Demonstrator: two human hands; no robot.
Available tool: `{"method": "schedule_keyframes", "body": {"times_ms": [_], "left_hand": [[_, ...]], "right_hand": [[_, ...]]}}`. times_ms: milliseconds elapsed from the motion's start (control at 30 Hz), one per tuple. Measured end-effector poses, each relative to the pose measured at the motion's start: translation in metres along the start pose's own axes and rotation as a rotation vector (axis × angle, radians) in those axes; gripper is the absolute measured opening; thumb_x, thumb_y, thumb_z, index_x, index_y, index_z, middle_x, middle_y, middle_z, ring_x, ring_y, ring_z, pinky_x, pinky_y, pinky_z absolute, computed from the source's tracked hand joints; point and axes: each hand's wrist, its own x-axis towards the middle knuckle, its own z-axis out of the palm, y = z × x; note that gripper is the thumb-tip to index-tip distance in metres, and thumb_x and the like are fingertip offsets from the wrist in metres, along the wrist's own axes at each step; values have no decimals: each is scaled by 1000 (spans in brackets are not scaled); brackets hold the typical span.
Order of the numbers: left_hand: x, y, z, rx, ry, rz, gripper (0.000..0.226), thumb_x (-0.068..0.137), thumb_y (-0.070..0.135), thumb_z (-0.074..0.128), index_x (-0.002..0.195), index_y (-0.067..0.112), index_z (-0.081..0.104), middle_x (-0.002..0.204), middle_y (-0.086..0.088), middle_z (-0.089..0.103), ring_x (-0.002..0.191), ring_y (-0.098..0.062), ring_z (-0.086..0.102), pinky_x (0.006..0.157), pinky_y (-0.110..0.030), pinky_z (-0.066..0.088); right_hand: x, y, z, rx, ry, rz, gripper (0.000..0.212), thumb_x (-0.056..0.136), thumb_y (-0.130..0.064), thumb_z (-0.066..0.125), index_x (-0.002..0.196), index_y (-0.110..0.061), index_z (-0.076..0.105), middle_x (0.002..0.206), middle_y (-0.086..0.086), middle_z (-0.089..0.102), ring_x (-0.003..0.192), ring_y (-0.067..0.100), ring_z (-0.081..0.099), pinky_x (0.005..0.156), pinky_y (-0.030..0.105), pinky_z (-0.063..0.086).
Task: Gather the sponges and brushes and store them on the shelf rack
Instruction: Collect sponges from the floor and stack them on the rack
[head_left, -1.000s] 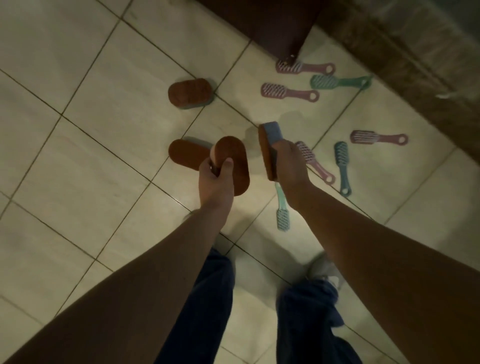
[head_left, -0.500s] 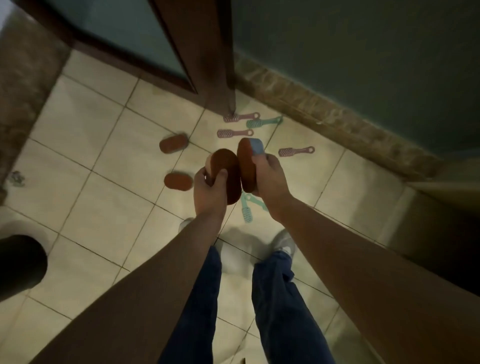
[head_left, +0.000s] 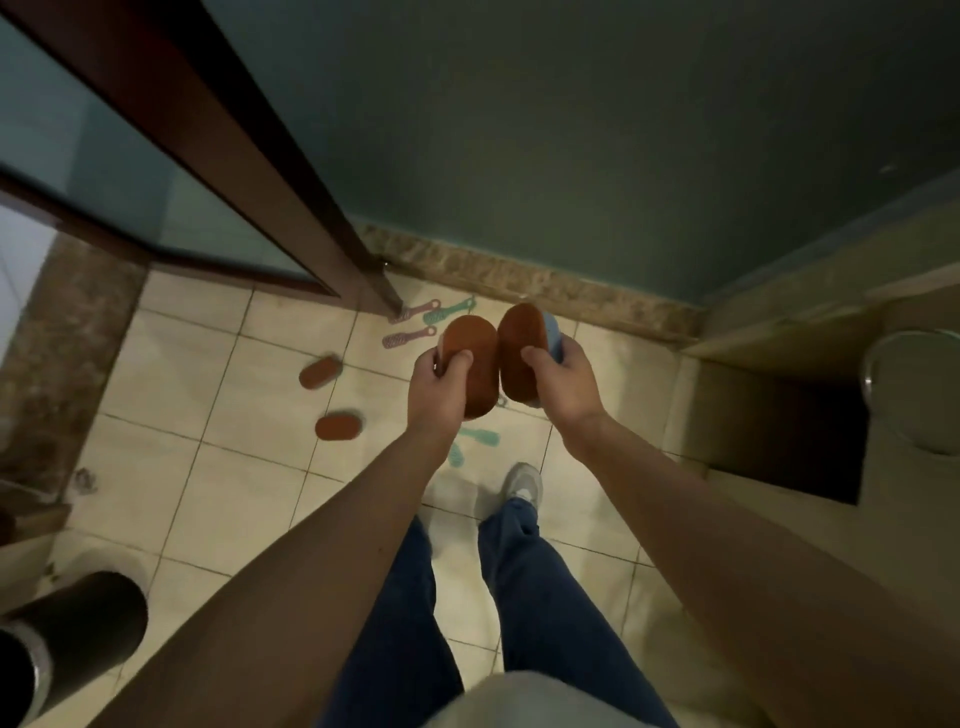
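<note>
Left hand (head_left: 440, 397) grips sponge (head_left: 471, 364), right hand (head_left: 567, 387) another; bin (head_left: 88, 618) contents hidden.

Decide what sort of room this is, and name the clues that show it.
Probably a bathroom or wash area: pale tiled floor, frosted glass door, scrubbing brushes lying about.

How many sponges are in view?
4: left sponge in the left hand, right sponge in the right hand, far floor sponge and near floor sponge on the tiles to their left. Arms may hide more.
</note>
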Motion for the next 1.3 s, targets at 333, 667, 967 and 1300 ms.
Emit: {"method": "schedule_keyframes", "body": {"times_ms": [333,667,967,1300], "left_hand": [[-65,83,39,99,-84,61,12,93,34,50,94,26,59,78,13,55,69,-2,46,55,-19,30],[-121,157,68,162,-345,298,41,95,28,55,128,3,50,122,-15,60,105,-29,61,86,-34,50],[-204,217,82,264,-703,564,46,83,29,69,124,11,57,122,-12,61,104,-24,64,94,-45,53],[-300,221,101,464,-1115,721,76,74,42,77,138,25,39,123,2,49,109,-17,53,98,-43,51]], "right_hand": [[-54,-53,-72,225,170,-64,22,97,-11,45,112,-22,55,112,10,63,102,28,63,91,51,53],[-117,-99,-125,397,480,-144,21,98,-19,40,106,-18,59,129,14,53,110,31,57,100,51,48],[-200,-135,-175,416,780,-371,55,98,-13,38,151,-18,30,151,7,32,131,30,44,112,49,36],[-310,-129,-210,768,972,-503,35,101,-21,45,135,-27,52,126,1,52,106,20,57,57,21,52]]}}
